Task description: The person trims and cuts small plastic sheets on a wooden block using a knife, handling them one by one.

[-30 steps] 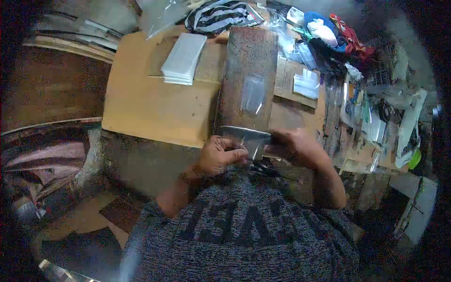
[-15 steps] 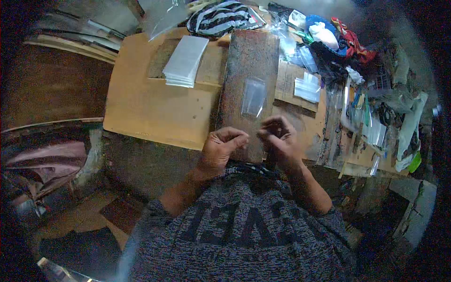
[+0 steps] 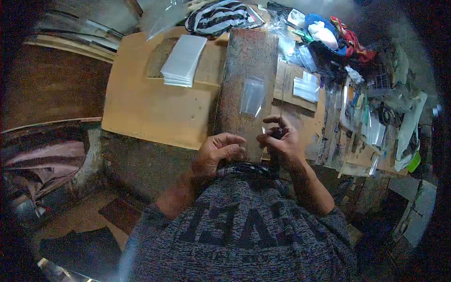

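Observation:
My left hand [image 3: 220, 149] is at the near end of a dark wooden board [image 3: 251, 51], its thumb and fingertips curled close together. Whatever they may pinch is too small to make out. To its right, my right hand [image 3: 284, 141] has bent fingers around a slim dark thing whose kind I cannot tell. A small shiny glint shows by its thumb. Just beyond both hands, a clear plastic bag [image 3: 252, 97] lies flat on the board, touched by neither hand.
A stack of whitish plastic sheets [image 3: 184, 60] lies on the left of the tan tabletop [image 3: 155, 110]. Small clear bags [image 3: 306, 87] are piled on a wood piece at right. Beyond are a striped bag [image 3: 223, 18], coloured cloths [image 3: 324, 35] and cluttered tools.
My right hand has turned and its fingers have spread a little, showing the dark thing in it. My left hand has shifted slightly left and lower. The bags have stayed put.

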A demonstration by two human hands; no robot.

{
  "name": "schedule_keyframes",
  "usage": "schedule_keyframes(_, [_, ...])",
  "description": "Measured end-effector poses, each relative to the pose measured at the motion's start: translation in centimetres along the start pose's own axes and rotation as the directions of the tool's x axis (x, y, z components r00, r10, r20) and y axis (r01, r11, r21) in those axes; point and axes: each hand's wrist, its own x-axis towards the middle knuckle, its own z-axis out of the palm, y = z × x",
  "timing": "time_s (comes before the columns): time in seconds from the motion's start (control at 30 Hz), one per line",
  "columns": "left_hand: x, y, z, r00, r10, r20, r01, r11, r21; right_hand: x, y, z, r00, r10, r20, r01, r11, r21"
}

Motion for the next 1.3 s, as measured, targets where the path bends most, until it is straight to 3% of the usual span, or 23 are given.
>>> schedule_keyframes(0.03, [0.2, 0.3, 0.1, 1.000, 0.000, -0.001, 0.000, 1.000, -0.003, 0.1, 0.3, -0.1, 1.000, 0.002, 0.001, -0.002, 1.000, -0.002])
schedule_keyframes(0.1, [0.7, 0.6, 0.3, 0.996, 0.090, 0.030, -0.094, 0.897, 0.432, 0.4, 0.9, -0.3, 0.995, -0.057, 0.080, 0.056, 0.998, 0.017])
schedule_keyframes(0.23, [0.9, -0.6, 0.1, 0.993, 0.100, 0.054, -0.111, 0.962, 0.251, 0.1, 0.2, -0.2, 0.995, 0.007, 0.100, -0.001, 0.998, -0.062])
schedule_keyframes(0.3, [0.9, -0.5, 0.0, 0.992, 0.115, -0.056, -0.109, 0.988, 0.106, 0.1, 1.3, -1.4, 0.993, -0.106, 0.051, 0.112, 0.986, -0.122])
schedule_keyframes(0.4, [0.9, -0.3, -0.9, 0.976, 0.154, -0.155, -0.153, 0.988, 0.014, -1.8, -0.5, -2.7, 0.999, -0.045, 0.027, 0.051, 0.960, -0.277])
schedule_keyframes(0.47, [0.6, 0.4, -0.9, 0.966, 0.146, -0.213, -0.159, 0.986, -0.045, -2.9, 0.0, -3.7, 0.996, -0.024, 0.091, 0.048, 0.961, -0.271])
schedule_keyframes(0.53, [0.5, 0.9, -1.3, 0.954, 0.136, -0.267, -0.168, 0.981, -0.101, -3.7, 0.0, -4.5, 0.982, 0.017, 0.187, 0.074, 0.882, -0.466])
schedule_keyframes(0.6, [0.5, 1.2, -1.8, 0.952, 0.172, -0.251, -0.210, 0.969, -0.132, -4.7, -0.9, -4.2, 0.973, 0.011, 0.229, 0.114, 0.842, -0.527])
schedule_keyframes(0.67, [0.5, 1.3, -1.9, 0.944, 0.210, -0.254, -0.245, 0.963, -0.113, -5.0, -1.4, -4.1, 0.946, 0.135, 0.294, 0.100, 0.744, -0.661])
schedule_keyframes(0.93, [-0.1, 1.1, -1.5, 0.954, 0.235, -0.187, -0.260, 0.958, -0.120, -3.9, -1.7, -3.0, 0.932, 0.177, 0.316, 0.113, 0.688, -0.716])
schedule_keyframes(1.03, [-0.3, 0.7, -0.8, 0.995, 0.083, -0.049, -0.074, 0.984, 0.163, -2.6, -1.5, -2.7, 0.939, 0.172, 0.298, 0.124, 0.638, -0.760])
schedule_keyframes(1.07, [-0.4, 0.4, -0.7, 0.996, 0.080, -0.045, -0.072, 0.984, 0.164, -2.3, -1.4, -2.7, 0.939, 0.198, 0.282, 0.107, 0.610, -0.785])
schedule_keyframes(1.13, [-0.7, 0.2, -0.1, 0.994, 0.105, -0.001, -0.098, 0.932, 0.349, -1.7, -0.3, -3.0, 0.940, 0.157, 0.302, 0.150, 0.605, -0.782])
schedule_keyframes(1.3, [-0.8, 0.8, 0.3, 0.989, 0.141, -0.046, -0.119, 0.940, 0.320, -0.8, -0.2, -2.6, 0.946, 0.121, 0.301, 0.194, 0.533, -0.823])
